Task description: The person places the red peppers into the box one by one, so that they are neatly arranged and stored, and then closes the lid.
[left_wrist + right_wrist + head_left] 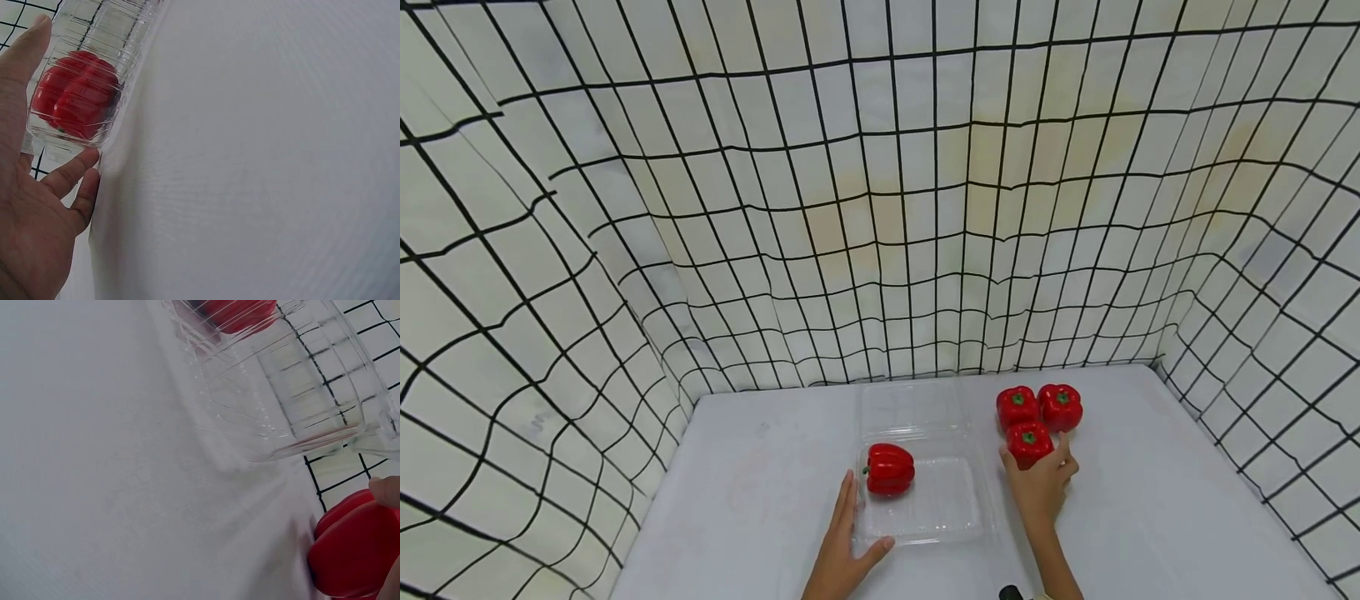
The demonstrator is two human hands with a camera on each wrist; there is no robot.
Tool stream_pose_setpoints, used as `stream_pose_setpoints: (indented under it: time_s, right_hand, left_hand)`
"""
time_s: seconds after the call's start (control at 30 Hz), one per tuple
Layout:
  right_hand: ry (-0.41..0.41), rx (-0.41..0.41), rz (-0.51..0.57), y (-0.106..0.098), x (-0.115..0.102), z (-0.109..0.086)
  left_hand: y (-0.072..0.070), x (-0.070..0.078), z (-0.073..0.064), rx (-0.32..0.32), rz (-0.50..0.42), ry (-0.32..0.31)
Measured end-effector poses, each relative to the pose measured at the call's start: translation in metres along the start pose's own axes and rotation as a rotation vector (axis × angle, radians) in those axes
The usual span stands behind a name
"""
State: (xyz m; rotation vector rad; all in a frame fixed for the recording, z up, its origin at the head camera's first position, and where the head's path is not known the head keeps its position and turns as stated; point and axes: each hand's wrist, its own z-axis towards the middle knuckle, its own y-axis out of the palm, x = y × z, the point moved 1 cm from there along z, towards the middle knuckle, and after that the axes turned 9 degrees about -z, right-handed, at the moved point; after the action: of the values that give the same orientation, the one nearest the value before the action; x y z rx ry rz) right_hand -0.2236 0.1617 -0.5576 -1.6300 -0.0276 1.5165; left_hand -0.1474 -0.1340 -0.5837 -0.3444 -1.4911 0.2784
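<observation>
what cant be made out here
Head view: front glossy red bell pepper, near side partly hidden by right hand.
Head view: small black object, cut off by bottom edge.
Right wrist view: most of that hand, beyond right edge.
Left wrist view: clear rectangular plastic container, far end cut off by top edge.

The left hand (40,222) reaches in from the left edge, thumb extended along one side of a clear plastic container (128,53), other fingertips close against its lower end. A glossy red pepper (78,94) sits inside, seen through the ribbed wall. Black grid lines (14,25) show at upper left; a plain white surface (250,156) fills the rest.
</observation>
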Motion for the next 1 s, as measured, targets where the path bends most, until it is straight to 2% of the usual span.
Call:
stream_pose_setpoints:
  time_s: [0.7,1.0]
  right_hand:
    - [0.018,0.009,0.091,0.0031,0.0044,-0.0057]
    - [-0.047,0.069,0.215,0.0042,0.0102,-0.0075]
  left_hand:
    - [0.0016,0.0018,-0.0006,0.000,0.019,-0.010]
    - [0.0010,0.0022,-0.0012,0.010,0.024,-0.015]
